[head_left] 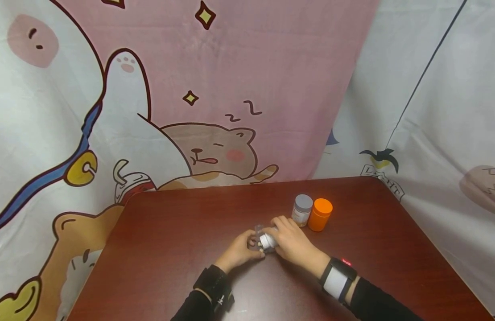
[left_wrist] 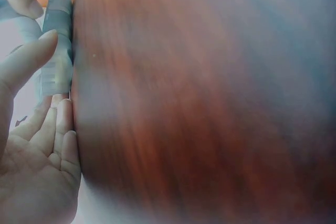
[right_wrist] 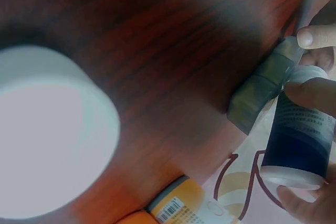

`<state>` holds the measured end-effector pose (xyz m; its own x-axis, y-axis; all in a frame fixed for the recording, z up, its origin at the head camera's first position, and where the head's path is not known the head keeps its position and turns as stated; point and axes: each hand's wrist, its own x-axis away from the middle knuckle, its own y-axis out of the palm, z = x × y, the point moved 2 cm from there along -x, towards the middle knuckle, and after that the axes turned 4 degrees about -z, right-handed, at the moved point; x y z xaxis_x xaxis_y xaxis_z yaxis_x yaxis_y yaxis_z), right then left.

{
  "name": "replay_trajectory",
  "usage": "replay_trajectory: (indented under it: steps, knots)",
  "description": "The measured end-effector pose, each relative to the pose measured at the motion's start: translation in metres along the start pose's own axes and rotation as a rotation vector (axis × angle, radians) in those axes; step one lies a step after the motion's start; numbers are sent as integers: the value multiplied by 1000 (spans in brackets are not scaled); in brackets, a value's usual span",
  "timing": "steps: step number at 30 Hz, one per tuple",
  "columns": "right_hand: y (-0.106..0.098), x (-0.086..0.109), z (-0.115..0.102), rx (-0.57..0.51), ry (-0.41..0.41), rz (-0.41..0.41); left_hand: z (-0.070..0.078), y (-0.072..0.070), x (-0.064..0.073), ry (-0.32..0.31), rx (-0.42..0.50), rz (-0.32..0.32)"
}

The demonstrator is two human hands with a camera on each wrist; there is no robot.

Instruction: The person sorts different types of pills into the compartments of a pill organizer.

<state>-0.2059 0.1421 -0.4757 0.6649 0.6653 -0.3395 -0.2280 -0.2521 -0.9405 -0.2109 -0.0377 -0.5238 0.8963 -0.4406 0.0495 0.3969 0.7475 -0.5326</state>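
My left hand [head_left: 240, 250] grips a small translucent pill box [head_left: 258, 228] low over the table, thumb on one side and fingers on the other. In the left wrist view the pill box [left_wrist: 58, 22] appears as a narrow row of compartments along the table edge. The right hand [head_left: 290, 240] holds a white pill bottle [head_left: 267, 241] tilted, its mouth against the pill box. Small pale pieces show by that mouth. In the right wrist view the bottle [right_wrist: 299, 145] bears a blue and white label, with fingers round it.
Behind the right hand stand a grey-capped bottle [head_left: 303, 208] and an orange bottle [head_left: 320, 215], side by side on the brown table [head_left: 183, 223]. A blurred white round thing [right_wrist: 50, 140] fills the left of the right wrist view. A printed cloth [head_left: 271, 89] hangs behind.
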Motion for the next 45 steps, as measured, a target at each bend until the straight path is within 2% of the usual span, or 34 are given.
replay_trajectory:
  steps: [10, 14, 20, 27, 30, 32, 36, 39, 45]
  knots:
    - [-7, 25, 4, -148, 202, 3, -1, 3, 0, -8, -6, -1]
    - [-12, 37, 2, -194, 257, 14, 0, 3, 1, -5, -3, -1]
    - [-21, 53, -7, -187, 248, 36, 2, 2, 2, 1, 9, 2]
    - [-24, 73, -19, -173, 278, 60, 2, 2, 2, -3, -2, 4]
    - [-25, 79, -26, -200, 290, 63, 2, 1, 3, -2, 4, 5]
    - [-25, 82, -31, -245, 314, 42, 2, 1, 3, -3, 11, 6]
    - [-24, 89, -39, -419, 362, -35, 3, 1, 3, -9, 12, 5]
    - [-22, 92, -42, -533, 356, -63, 4, 1, 3, -13, 15, 4]
    - [-20, 97, -43, -595, 314, -65, 4, 1, 2, -11, 20, 3]
